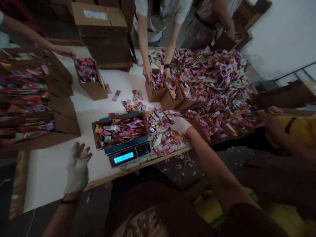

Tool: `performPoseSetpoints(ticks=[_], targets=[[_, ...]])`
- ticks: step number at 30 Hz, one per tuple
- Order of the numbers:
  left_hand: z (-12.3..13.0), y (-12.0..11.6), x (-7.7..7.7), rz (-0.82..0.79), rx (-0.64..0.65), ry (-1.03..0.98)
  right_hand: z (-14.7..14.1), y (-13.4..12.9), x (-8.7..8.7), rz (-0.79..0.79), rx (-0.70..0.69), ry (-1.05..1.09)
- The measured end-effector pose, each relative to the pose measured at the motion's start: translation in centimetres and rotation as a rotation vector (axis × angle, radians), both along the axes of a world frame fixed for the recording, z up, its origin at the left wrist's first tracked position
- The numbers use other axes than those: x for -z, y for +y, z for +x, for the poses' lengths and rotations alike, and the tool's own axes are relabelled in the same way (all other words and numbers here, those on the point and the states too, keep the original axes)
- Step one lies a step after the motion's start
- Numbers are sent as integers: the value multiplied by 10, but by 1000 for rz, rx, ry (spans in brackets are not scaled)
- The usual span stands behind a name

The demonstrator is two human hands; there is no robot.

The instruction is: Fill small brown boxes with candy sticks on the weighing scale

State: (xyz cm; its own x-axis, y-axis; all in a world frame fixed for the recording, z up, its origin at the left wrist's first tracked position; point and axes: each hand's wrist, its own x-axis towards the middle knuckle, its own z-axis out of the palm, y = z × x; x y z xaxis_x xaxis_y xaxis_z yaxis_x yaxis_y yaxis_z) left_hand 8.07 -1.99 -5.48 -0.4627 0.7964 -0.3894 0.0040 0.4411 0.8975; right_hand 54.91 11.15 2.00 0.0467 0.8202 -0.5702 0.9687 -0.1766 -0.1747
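table: white table (53,174) is holding cartons and loose sachets
scale: scale (129,154) is bearing a carton (146,126)
sachets: sachets (163,135) are lying loose beside it, looking light and slippery; best scooped by handful
right hand: right hand (180,125) is resting on them, gloved, seemingly open
left hand: left hand (77,168) is hanging open, gripping nothing

Glossy plastic wrappers (163,138), matt brown cardboard boxes (92,90), white cloth gloves (77,172)

Digital scale (129,155): display (123,157) lit cyan, digits present but blurred, no value legible. Carton (98,19): white label (95,14) on top, print too small to read. Small packets (158,135): coloured printing on wrappers, no words or brands legible.
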Motion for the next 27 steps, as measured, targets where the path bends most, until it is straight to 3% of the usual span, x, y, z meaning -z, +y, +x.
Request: performPoseSetpoints(ticks=[3, 6, 8, 10, 13, 15, 18, 21, 23, 24, 27], targets=[[28, 36, -23, 203, 133, 118, -28, 19, -63, 182, -198, 212], [52, 60, -35, 256, 232, 146, -101, 28, -96, 246, -424, 279], [62, 65, -36, 252, 222, 105, -159, 30, -92, 195, -618, 210], [66, 64, -35, 225, 191, 74, -208, 32, -72, 140, -754, 126], [65, 57, -31, 210, 204, 94, -241, 39, -44, 95, -800, 74], [62, 51, -27, 229, 239, 93, -236, 45, -42, 48, -813, 114], [53, 39, -19, 200, 197, 43, -200, 49, -56, -12, -770, 292], [38, 19, -10, 108, 75, -33, -147, 42, -61, 88, -555, 674], [25, 1, -6, 47, -11, -63, -109, 32, -46, 221, -293, 887], [18, -9, -5, 15, -45, -60, -91, 27, -34, 272, -133, 893], [3, -37, -7, -69, -98, -22, -57, 4, 16, 223, 231, 557]])
